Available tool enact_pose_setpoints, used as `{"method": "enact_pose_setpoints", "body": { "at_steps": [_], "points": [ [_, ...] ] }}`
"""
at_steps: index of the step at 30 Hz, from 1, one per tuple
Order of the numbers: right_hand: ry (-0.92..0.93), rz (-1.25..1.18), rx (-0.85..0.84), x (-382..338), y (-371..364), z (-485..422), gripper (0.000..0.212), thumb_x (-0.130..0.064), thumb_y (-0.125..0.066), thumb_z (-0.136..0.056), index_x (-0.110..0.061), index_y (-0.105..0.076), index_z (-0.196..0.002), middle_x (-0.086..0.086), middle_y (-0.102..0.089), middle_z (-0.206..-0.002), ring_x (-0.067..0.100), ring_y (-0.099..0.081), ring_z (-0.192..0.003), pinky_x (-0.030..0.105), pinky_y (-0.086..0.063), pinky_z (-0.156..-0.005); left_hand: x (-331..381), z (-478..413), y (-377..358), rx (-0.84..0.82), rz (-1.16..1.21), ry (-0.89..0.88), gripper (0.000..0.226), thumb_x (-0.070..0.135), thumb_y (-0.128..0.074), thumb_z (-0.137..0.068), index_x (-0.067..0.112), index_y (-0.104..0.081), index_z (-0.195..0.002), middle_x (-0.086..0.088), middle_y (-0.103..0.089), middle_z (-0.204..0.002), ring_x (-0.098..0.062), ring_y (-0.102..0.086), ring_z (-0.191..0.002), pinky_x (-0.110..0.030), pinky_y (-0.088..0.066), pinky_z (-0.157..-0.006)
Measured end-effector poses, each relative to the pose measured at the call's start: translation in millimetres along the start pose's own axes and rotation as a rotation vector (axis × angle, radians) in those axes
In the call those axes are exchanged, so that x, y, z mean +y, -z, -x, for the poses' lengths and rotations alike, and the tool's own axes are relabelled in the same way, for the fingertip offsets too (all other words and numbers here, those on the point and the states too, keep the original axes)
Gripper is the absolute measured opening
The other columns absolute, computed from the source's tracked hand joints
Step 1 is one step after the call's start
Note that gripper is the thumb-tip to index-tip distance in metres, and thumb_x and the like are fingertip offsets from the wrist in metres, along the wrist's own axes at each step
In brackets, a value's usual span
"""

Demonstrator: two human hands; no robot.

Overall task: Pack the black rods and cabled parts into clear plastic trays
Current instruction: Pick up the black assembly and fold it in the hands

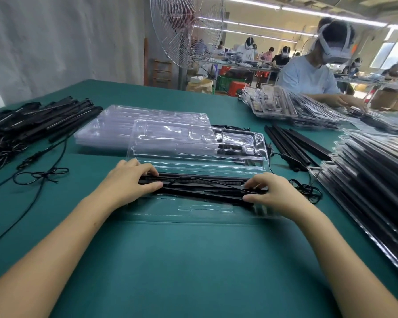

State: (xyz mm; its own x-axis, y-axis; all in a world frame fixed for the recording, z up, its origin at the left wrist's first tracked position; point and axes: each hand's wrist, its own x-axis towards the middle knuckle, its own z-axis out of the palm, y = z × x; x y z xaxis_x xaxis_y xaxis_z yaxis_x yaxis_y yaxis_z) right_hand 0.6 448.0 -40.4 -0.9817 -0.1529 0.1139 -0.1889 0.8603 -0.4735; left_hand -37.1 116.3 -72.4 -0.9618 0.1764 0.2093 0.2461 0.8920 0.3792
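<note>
both hands (127, 180) (276, 192) grip black rods (202, 187) in clear tray (193, 211).

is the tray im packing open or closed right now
Open. The black rods lie uncovered in the clear tray, gripped by the left hand and right hand; its lid half lies folded back behind them.

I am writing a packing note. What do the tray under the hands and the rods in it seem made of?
The tray looks like thin clear glossy plastic: the green table shows through and it glints. The rods look matte black, probably plastic; metal is possible.
</note>
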Motion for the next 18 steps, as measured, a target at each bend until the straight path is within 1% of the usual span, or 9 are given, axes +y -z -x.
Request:
{"method": "enact_pose_setpoints", "body": {
  "at_steps": [2, 5, 8, 9, 11, 13, 16, 18],
  "points": [
    [0.005, 0.008, 0.013, 0.0, -2.0, 0.5, 0.02, -0.026, -0.075, -0.078, -0.024, -0.065, -0.095, -0.005, -0.059, -0.097, 0.011, -0.054, -0.092, 0.02, -0.037, -0.078, 1.6, 0.4, -0.5, 0.0, -0.022, 0.005, 0.028, 0.06, -0.055, -0.083, 0.043, -0.054, -0.105, 0.008, -0.049, -0.102, -0.014, -0.036, -0.107, -0.033, -0.036, -0.089],
    [0.031, 0.056, 0.042, -2.5, -7.6, 0.5, 0.018, -0.026, -0.072, -0.081, -0.024, -0.064, -0.096, -0.005, -0.055, -0.1, 0.011, -0.05, -0.097, 0.024, -0.038, -0.083, 3.7, 1.7, -2.1, 0.008, -0.072, 0.011, 0.032, 0.06, -0.051, -0.085, 0.041, -0.054, -0.11, 0.008, -0.048, -0.104, -0.015, -0.037, -0.108, -0.033, -0.037, -0.091],
    [0.072, 0.108, 0.042, -8.3, -13.1, -1.3, 0.023, -0.032, -0.074, -0.078, -0.021, -0.065, -0.095, -0.008, -0.051, -0.093, 0.012, -0.047, -0.097, 0.03, -0.04, -0.087, 5.5, 2.9, -3.0, 0.015, -0.09, 0.013, 0.034, 0.061, -0.048, -0.086, 0.039, -0.053, -0.112, 0.008, -0.047, -0.104, -0.014, -0.037, -0.108, -0.033, -0.037, -0.091],
    [0.082, 0.116, 0.036, -10.4, -15.3, -1.6, 0.022, -0.033, -0.075, -0.076, -0.02, -0.065, -0.091, -0.008, -0.05, -0.088, 0.012, -0.046, -0.093, 0.03, -0.041, -0.085, 6.2, 3.3, -3.3, 0.016, -0.098, 0.011, 0.035, 0.061, -0.047, -0.087, 0.039, -0.053, -0.113, 0.008, -0.047, -0.104, -0.014, -0.037, -0.107, -0.032, -0.037, -0.091],
    [0.096, 0.15, 0.067, -13.9, -20.1, -2.3, 0.017, -0.033, -0.075, -0.076, -0.022, -0.062, -0.078, -0.01, -0.047, -0.078, 0.013, -0.045, -0.086, 0.03, -0.038, -0.077, 6.8, 3.3, -3.4, 0.014, -0.11, 0.011, 0.035, 0.06, -0.046, -0.087, 0.038, -0.052, -0.114, 0.008, -0.046, -0.104, -0.015, -0.037, -0.108, -0.033, -0.036, -0.091],
    [0.085, 0.139, 0.11, -15.6, -24.4, -3.4, 0.02, -0.03, -0.074, -0.077, -0.023, -0.057, -0.07, -0.009, -0.046, -0.072, 0.015, -0.046, -0.082, 0.029, -0.037, -0.072, 7.3, 2.6, -2.5, 0.007, -0.107, 0.021, 0.035, 0.06, -0.047, -0.087, 0.038, -0.052, -0.114, 0.007, -0.047, -0.106, -0.017, -0.037, -0.11, -0.033, -0.035, -0.093],
    [0.035, 0.068, 0.111, -17.9, -25.7, -5.5, 0.021, -0.025, -0.076, -0.076, -0.021, -0.058, -0.067, -0.008, -0.05, -0.072, 0.015, -0.05, -0.077, 0.028, -0.039, -0.07, 8.5, 1.8, -2.0, -0.007, -0.108, 0.036, 0.037, 0.061, -0.048, -0.087, 0.038, -0.052, -0.115, 0.005, -0.048, -0.11, -0.018, -0.037, -0.113, -0.034, -0.035, -0.094],
    [0.023, 0.087, 0.102, -17.9, -24.9, -6.5, 0.019, -0.027, -0.075, -0.078, -0.021, -0.06, -0.067, -0.007, -0.052, -0.073, 0.014, -0.05, -0.075, 0.026, -0.038, -0.068, 10.1, 2.4, -2.8, -0.001, -0.132, 0.037, 0.038, 0.061, -0.047, -0.088, 0.037, -0.051, -0.117, 0.005, -0.047, -0.11, -0.019, -0.038, -0.114, -0.034, -0.035, -0.094]
  ]
}}
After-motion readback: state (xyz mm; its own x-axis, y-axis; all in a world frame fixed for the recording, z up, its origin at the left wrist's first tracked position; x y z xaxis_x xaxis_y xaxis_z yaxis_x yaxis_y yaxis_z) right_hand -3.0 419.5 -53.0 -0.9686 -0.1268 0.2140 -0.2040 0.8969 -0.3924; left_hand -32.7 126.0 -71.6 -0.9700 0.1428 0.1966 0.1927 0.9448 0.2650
